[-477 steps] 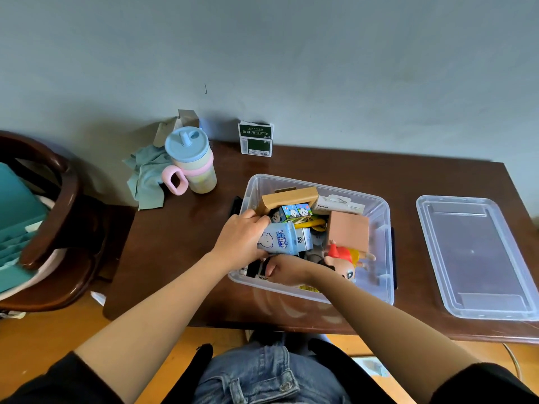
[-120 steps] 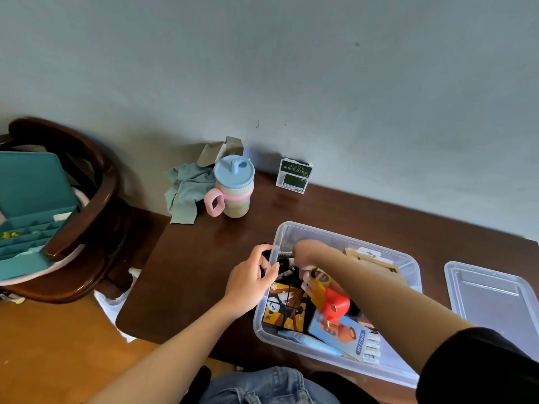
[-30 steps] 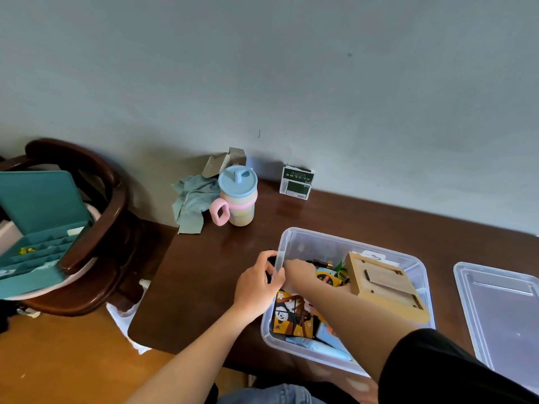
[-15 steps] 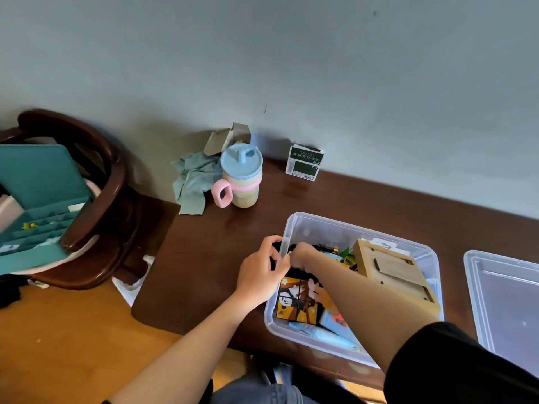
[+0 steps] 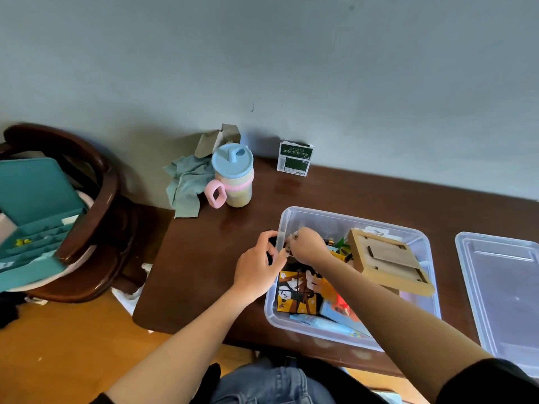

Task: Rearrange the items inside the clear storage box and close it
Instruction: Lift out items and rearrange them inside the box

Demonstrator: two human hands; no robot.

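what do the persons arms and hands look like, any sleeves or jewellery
Both forearms are bare. Black sleeves begin near the elbows, plainest on the right arm's sleeve. The left hand and right hand wear no gloves; no rings, watch or bracelets can be seen.

Soft, dim daylight; faint glare on table; wide-angle bending at edges; chair slightly motion-blurred; muted shadows along wall.

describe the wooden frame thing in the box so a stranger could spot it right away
Find the clear storage box on the dark wooden table. Tilted against its right side is the wooden frame, the only plain tan wood piece among colourful packets.
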